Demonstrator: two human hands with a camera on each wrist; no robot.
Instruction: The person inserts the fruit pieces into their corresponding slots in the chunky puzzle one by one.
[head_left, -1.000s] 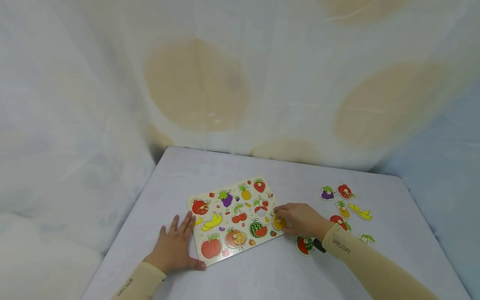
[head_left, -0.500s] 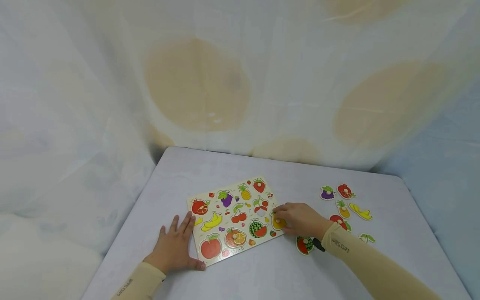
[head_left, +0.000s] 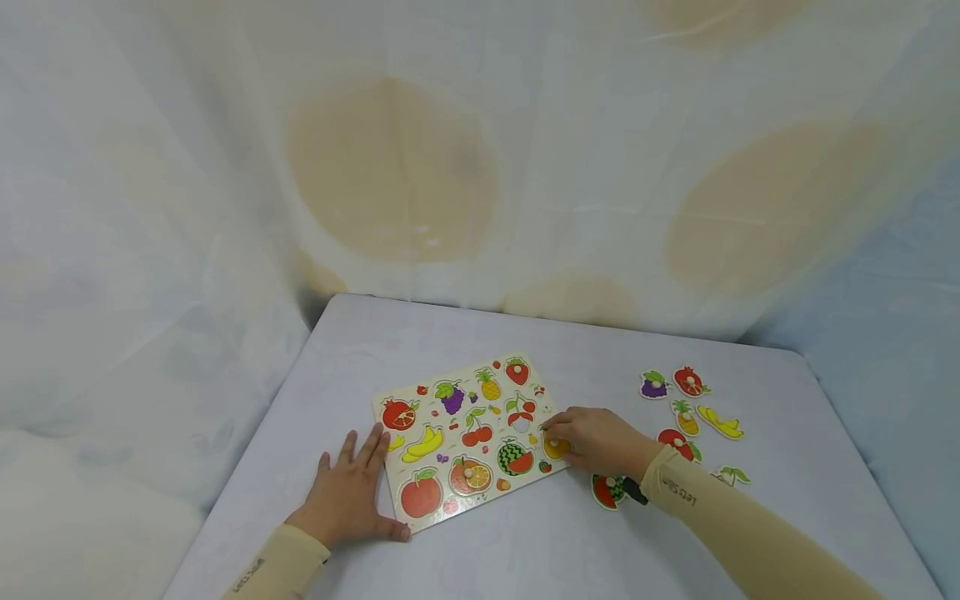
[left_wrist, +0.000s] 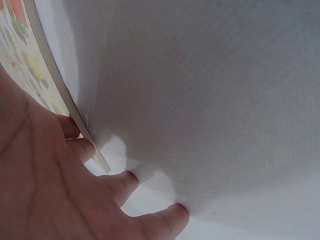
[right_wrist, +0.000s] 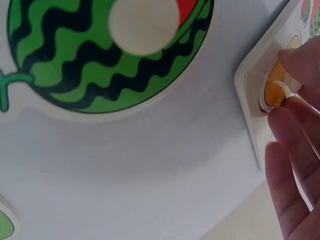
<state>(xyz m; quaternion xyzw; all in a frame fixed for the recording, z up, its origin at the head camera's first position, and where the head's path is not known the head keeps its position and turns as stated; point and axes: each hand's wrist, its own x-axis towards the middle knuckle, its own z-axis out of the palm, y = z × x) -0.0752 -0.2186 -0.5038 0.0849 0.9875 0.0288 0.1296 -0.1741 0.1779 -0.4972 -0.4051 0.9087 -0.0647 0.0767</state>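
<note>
A wooden fruit puzzle board (head_left: 427, 400) lies at an angle on the white table. My left hand (head_left: 348, 496) rests at its left edge, fingers spread; in the left wrist view the fingertips (left_wrist: 177, 212) of that hand press on the cloth, and others touch the board's side. At the board's right corner my right hand (head_left: 600, 440) pinches the knob of a yellow-orange fruit puzzle piece (head_left: 556, 448). The right wrist view has that piece (right_wrist: 275, 85) in its outlined recess, thumb and fingers around the knob. Orange (head_left: 471, 477) and strawberry (head_left: 517, 372) pieces with knobs sit in the board.
A watermelon piece (head_left: 607, 492) lies just under my right wrist. Further right are loose grape (head_left: 655, 385), pomegranate (head_left: 690, 382), pineapple (head_left: 686, 419), banana (head_left: 722, 423) and red fruit (head_left: 678, 443) pieces, plus one with green leaves (head_left: 732, 475) partly behind the sleeve. Hanging cloth surrounds the table.
</note>
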